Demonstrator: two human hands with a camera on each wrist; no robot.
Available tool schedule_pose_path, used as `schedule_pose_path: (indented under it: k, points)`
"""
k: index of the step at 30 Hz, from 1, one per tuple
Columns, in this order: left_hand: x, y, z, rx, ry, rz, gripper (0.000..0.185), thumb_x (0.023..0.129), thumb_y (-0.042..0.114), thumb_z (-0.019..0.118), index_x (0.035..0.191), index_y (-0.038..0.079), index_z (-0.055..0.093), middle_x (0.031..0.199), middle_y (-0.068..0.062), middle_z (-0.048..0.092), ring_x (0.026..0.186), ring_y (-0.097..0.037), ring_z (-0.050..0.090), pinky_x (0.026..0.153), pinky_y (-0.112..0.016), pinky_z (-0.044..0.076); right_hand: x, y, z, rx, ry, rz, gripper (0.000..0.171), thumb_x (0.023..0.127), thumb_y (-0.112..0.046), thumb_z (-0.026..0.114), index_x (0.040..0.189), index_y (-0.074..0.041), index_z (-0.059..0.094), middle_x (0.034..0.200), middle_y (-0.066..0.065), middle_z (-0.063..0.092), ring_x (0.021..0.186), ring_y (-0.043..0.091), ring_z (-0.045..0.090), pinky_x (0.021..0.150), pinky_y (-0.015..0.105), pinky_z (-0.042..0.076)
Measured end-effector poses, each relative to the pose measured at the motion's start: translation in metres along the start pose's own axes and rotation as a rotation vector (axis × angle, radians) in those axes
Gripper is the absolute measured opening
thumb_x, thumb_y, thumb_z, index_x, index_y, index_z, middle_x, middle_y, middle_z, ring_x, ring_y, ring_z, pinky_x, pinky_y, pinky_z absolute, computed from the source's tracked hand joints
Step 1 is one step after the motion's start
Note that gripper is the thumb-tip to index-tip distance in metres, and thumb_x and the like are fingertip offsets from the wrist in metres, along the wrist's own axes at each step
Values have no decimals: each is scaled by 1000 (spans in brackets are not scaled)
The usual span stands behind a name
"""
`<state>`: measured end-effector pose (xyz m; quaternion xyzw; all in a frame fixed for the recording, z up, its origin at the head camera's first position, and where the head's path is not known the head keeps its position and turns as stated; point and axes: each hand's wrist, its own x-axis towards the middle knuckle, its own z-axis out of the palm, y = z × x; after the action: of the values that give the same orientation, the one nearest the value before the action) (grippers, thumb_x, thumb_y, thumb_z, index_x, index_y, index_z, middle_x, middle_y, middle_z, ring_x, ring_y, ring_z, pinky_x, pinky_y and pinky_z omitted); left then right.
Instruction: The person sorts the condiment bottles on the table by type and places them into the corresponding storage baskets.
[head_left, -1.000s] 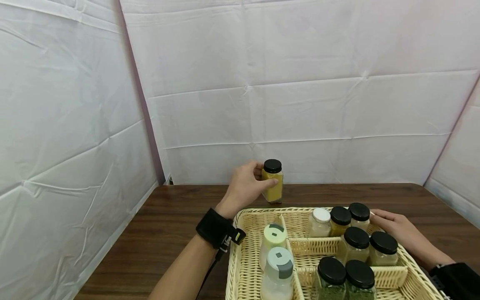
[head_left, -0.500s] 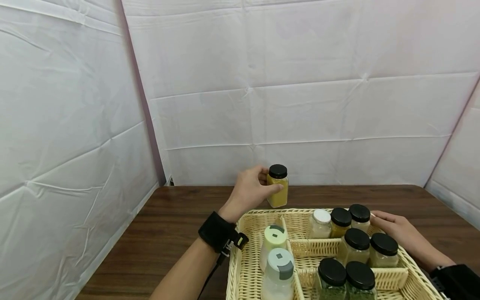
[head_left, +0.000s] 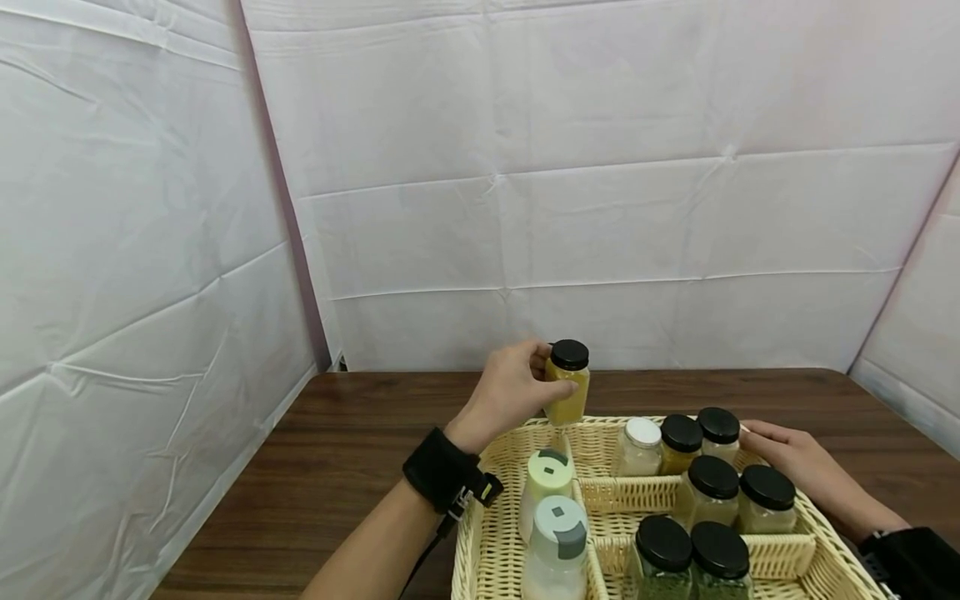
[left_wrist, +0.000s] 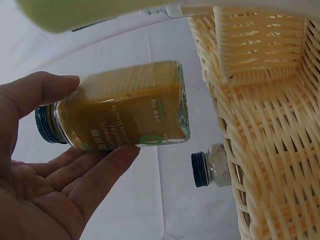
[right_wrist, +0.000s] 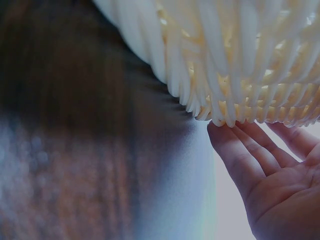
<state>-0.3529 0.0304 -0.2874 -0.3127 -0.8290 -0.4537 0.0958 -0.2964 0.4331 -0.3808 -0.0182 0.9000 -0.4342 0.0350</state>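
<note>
My left hand (head_left: 512, 385) pinches a square spice jar of yellow turmeric powder (head_left: 567, 396) with a black lid, thumb on one side and fingers on the other. The jar is held over the far rim of the wicker basket (head_left: 468, 533), near its far left compartment. In the left wrist view the label of the turmeric jar (left_wrist: 125, 110) reads "Turmeric Powder". My right hand (head_left: 806, 467) is at the basket's far right corner. Seen from the right wrist, straight fingers (right_wrist: 240, 157) touch the basket's outer wall (right_wrist: 235, 75).
Inside the divided basket stand several black-lidded spice jars (head_left: 712, 487) and a white-lidded jar (head_left: 641, 446). Two taller bottles, one with a pale green cap (head_left: 550, 472) and one with a grey-white cap (head_left: 560, 533), occupy the left compartment. White sheeting (head_left: 600, 217) hangs behind the wooden table (head_left: 315, 467).
My left hand has carried the turmeric jar from beyond the basket rightward and nearer, to the basket's far rim. The right hand stays at the basket's corner.
</note>
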Motion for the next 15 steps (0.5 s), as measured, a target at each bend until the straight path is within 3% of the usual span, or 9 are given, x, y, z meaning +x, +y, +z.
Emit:
schedule_pose_path:
  k: [15]
  points:
    - [-6,8,7,-26,-58,17,45,91,16,85,129,-1,67,110,-9,74,93,-12,70,78,-25,57,1,-1,1,3,-3,-5,83,116,-51,37,162,15,19,159,46,22,142,67,27,108,70,38]
